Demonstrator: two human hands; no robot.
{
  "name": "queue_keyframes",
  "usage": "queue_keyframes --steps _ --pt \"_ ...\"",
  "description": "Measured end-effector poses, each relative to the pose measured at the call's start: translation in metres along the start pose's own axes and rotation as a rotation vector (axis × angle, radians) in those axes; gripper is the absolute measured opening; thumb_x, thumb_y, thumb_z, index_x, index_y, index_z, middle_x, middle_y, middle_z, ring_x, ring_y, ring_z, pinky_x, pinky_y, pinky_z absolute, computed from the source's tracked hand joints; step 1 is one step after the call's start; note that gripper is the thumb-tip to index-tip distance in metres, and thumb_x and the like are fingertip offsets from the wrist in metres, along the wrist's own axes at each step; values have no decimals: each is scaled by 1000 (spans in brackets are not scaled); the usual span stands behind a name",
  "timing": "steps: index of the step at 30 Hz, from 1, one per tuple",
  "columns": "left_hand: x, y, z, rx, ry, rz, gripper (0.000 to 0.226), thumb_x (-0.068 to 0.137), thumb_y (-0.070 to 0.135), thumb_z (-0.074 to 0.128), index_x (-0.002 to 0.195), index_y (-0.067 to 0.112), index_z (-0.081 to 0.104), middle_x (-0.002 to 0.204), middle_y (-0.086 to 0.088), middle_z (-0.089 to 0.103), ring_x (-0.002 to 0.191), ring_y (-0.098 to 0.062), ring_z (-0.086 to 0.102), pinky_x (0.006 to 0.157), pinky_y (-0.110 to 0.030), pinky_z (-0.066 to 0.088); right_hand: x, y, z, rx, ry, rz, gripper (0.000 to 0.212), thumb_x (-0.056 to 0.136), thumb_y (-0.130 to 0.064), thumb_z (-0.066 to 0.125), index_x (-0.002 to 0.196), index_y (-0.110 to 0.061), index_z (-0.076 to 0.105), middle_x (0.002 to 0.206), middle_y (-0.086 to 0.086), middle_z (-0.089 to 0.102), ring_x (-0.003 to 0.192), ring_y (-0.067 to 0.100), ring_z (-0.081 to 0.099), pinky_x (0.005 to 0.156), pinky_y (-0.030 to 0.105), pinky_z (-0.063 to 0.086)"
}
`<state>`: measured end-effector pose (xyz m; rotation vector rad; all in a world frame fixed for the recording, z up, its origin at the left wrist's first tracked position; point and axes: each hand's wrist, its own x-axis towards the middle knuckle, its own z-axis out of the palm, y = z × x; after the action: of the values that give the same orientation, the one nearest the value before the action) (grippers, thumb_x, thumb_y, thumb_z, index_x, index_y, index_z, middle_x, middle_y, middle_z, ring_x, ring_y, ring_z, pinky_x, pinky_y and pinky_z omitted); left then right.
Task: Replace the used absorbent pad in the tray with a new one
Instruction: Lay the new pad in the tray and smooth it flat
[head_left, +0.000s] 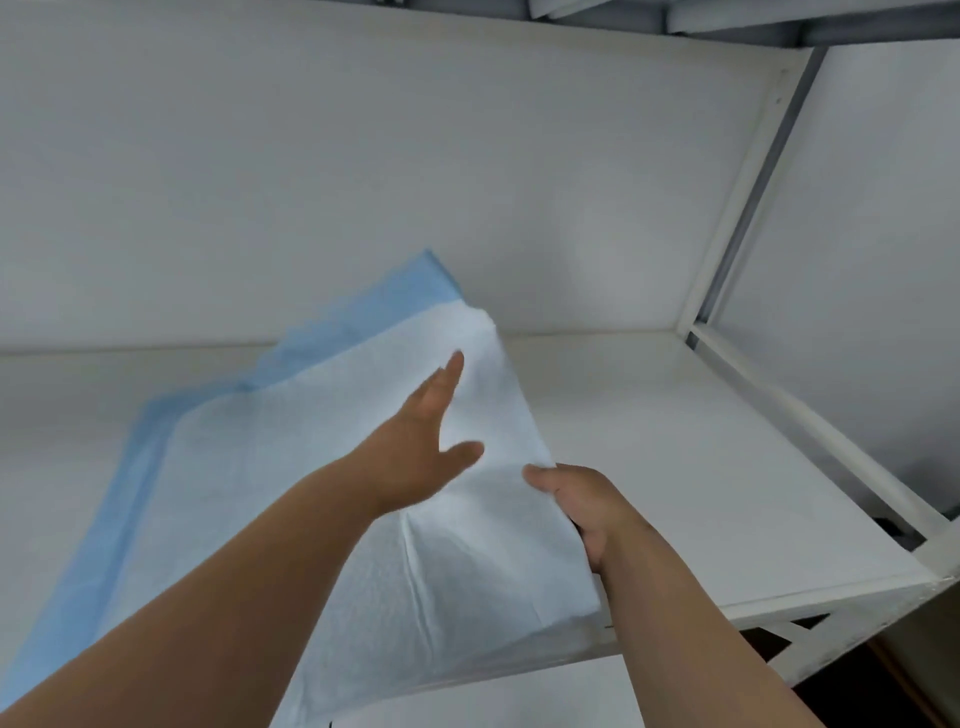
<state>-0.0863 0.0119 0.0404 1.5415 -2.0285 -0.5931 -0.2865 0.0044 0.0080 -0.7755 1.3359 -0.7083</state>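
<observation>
Head view: we see the absorbent pad (291, 499), white with blue border, partly unfolded on the white tray (701, 467). Our left hand (426, 447) lies flat on it, fingers straight and spread. Our right hand (582, 509) pinches the pad's raised right edge, thumb on top.

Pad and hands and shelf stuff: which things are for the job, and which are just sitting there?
For the job:
- absorbent pad, white with blue border, partly unfolded
- left hand, fingers straight, over the pad
- right hand, gripping the pad's right edge
- white tray under the pad

Just there:
- metal frame post
- upper shelf overhead
</observation>
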Motion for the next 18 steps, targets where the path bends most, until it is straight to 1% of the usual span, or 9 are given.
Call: queue_keyframes --steps 2,4,6,7,9,11,13,15,18 --pt "-6 -15 15 152 -155 -64 85 93 45 53 152 33 -8 162 4 4 148 -10 9 119 -28 12 9 2 -6 6 45 47 26 93 -15 60 113 3 64 107 22 70 97 38 68 82 44 56" --pt "-15 -32 28 291 -335 -173 80 94 55 43 152 34 -8 162 2 -2 149 -16 2 121 -40 10 15 2 -10 3 59 55 25 94 -16 60 109 4 64 104 22 70 87 36 69 72 40 57" --pt "-25 -45 39 409 -440 -250 79 91 65 34 151 37 -9 162 4 -10 149 -19 -5 120 -48 9 16 0 -11 -11 42 50 22 94 -17 61 101 3 65 96 20 71 79 32 69 66 37 57" --pt "-29 -49 42 450 -463 -271 81 87 71 27 150 39 -10 161 6 -13 149 -19 -7 120 -50 7 16 -1 -12 -31 29 45 21 93 -18 62 100 2 66 95 19 71 79 32 69 68 39 58" --pt "-35 -54 46 487 -469 -280 93 69 84 10 149 42 -11 159 12 -18 148 -16 -13 119 -51 0 14 -2 -14 -112 -5 21 22 90 -16 67 103 1 66 99 20 73 88 34 71 80 45 58" --pt "-41 -61 46 500 -453 -258 103 56 87 1 148 44 -13 157 15 -22 147 -12 -17 118 -50 -6 13 -1 -16 -204 -46 -1 24 86 -10 70 106 2 65 100 19 73 92 35 71 83 46 58" --pt "-46 -68 46 519 -437 -234 103 55 88 -1 147 45 -16 156 17 -25 146 -10 -19 118 -49 -9 11 1 -18 -303 -54 -25 26 83 -6 71 108 -1 63 102 17 73 91 34 71 82 46 58" --pt "-50 -73 44 533 -433 -220 103 54 90 -1 146 47 -17 155 18 -26 145 -9 -21 118 -48 -10 8 3 -15 -413 -32 -64 26 83 -6 67 107 -7 60 105 14 71 93 33 70 85 49 57" --pt "-52 -78 37 535 -441 -233 112 45 96 -2 145 49 -15 156 18 -23 145 -9 -19 118 -48 -8 7 5 -7 -510 14 -132 37 80 -11 57 117 -14 53 108 8 65 96 30 66 87 51 56"
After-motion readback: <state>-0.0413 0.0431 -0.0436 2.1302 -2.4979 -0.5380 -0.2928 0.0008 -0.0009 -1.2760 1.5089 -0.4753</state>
